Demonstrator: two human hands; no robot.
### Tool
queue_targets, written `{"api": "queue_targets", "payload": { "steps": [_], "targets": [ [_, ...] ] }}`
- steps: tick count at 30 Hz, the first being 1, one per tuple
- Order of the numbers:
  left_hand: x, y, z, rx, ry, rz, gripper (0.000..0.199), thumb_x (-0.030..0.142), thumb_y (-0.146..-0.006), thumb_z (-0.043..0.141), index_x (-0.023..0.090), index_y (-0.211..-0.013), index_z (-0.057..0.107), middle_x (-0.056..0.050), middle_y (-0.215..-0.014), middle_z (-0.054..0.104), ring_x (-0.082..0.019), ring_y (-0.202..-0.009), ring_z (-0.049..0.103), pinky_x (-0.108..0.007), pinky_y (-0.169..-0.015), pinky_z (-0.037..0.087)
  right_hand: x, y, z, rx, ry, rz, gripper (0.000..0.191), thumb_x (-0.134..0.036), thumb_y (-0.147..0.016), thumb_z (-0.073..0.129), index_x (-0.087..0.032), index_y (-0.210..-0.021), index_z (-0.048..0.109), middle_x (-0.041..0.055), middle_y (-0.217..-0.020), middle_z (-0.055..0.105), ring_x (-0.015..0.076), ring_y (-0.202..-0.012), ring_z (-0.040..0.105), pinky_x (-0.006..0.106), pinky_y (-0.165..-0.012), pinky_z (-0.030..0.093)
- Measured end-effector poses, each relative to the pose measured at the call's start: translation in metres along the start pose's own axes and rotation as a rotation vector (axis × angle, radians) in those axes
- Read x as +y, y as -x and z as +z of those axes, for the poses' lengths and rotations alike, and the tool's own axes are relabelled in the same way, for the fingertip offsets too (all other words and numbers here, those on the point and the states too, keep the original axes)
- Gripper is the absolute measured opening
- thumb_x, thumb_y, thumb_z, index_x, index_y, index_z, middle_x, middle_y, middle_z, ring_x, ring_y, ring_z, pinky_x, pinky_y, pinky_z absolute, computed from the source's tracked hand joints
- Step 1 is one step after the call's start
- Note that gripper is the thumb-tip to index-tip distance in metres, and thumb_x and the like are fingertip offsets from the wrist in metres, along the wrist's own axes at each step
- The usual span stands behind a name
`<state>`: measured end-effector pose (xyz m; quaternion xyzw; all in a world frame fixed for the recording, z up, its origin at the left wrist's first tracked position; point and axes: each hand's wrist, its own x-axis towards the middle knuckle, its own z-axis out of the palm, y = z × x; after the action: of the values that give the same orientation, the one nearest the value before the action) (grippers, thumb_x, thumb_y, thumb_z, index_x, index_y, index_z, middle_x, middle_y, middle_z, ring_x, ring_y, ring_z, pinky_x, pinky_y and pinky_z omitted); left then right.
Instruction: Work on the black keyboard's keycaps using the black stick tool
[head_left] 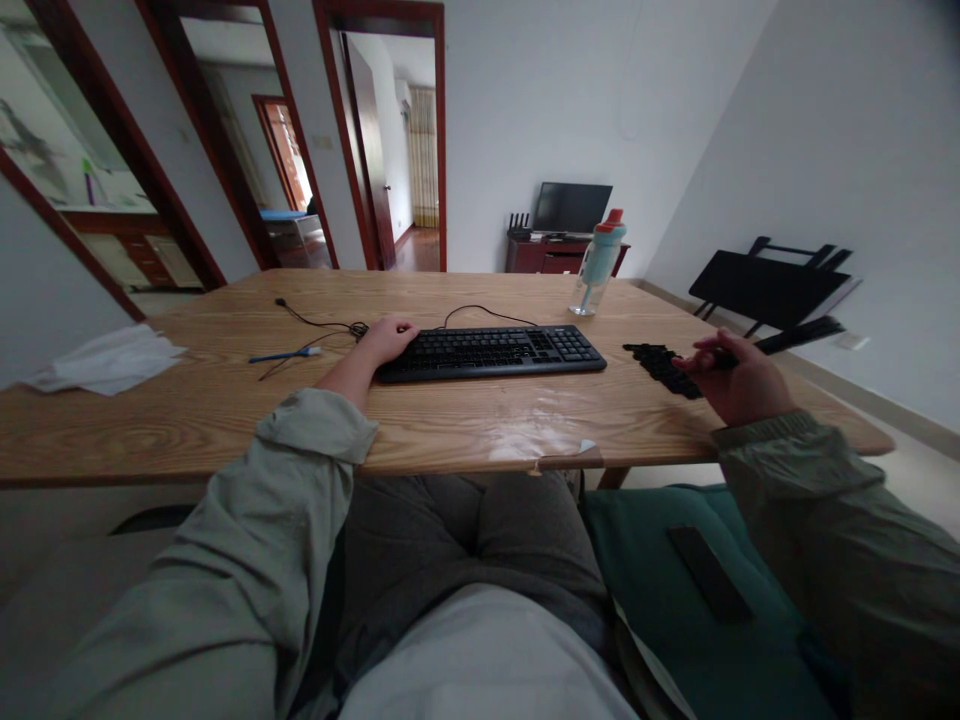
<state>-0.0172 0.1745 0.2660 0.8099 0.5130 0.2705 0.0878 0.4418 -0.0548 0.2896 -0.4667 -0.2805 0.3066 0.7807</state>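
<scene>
A black keyboard (495,352) lies on the wooden table in front of me. My left hand (386,342) grips its left end, thumb and fingers at the upper left corner. Off to the right, a pile of small black pieces that look like keycaps (656,366) is spread on the wood. Just over the right side of that pile is my right hand (739,378), its fingers bent around the handle of a black brush (802,334). The brush head sticks out to the right, away from the keyboard. Part of the handle is hidden by my fingers.
Left of the keyboard lie a blue thin brush (285,355) and a black cable (322,322). White tissue (112,358) sits at the table's left end. A water bottle (598,265) stands near the far edge. Clear tape (536,430) covers the table's (247,430) front edge.
</scene>
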Motion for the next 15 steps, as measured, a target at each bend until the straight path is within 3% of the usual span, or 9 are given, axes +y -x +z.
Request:
{"api": "queue_targets", "payload": {
  "steps": [6,10,15],
  "targets": [
    [-0.0012,0.0001,0.0007,0.006,-0.01,0.017,0.036,0.04,-0.088,0.051,0.017,-0.098,0.076,-0.01,-0.103,0.074,-0.023,-0.095,0.065,-0.031,-0.087,0.048,-0.0013,0.0054,0.0049,0.022,-0.05,0.17,0.042,-0.039,-0.095,0.041,-0.016,-0.064,0.058,0.001,-0.055,0.044,0.0129,-0.055,0.05,0.036,-0.074,0.053],
    [0.0001,0.0005,0.0001,0.002,0.006,0.013,0.036,0.04,-0.087,0.051,0.018,-0.098,0.077,-0.01,-0.104,0.074,-0.024,-0.098,0.064,-0.031,-0.089,0.048,0.0014,0.0027,0.004,-0.014,0.077,0.255,0.05,-0.05,-0.095,0.038,-0.016,-0.067,0.061,0.0077,-0.062,0.057,0.0187,-0.062,0.06,0.034,-0.062,0.05],
    [0.0014,0.0001,-0.0007,-0.007,0.01,0.002,0.036,0.04,-0.087,0.051,0.017,-0.098,0.077,-0.011,-0.103,0.074,-0.024,-0.096,0.065,-0.031,-0.088,0.048,0.0031,0.0027,0.0051,-0.013,0.163,0.255,0.051,-0.05,-0.097,0.035,-0.015,-0.072,0.064,0.0066,-0.06,0.058,0.0164,-0.053,0.058,0.027,-0.049,0.043]
  ]
}}
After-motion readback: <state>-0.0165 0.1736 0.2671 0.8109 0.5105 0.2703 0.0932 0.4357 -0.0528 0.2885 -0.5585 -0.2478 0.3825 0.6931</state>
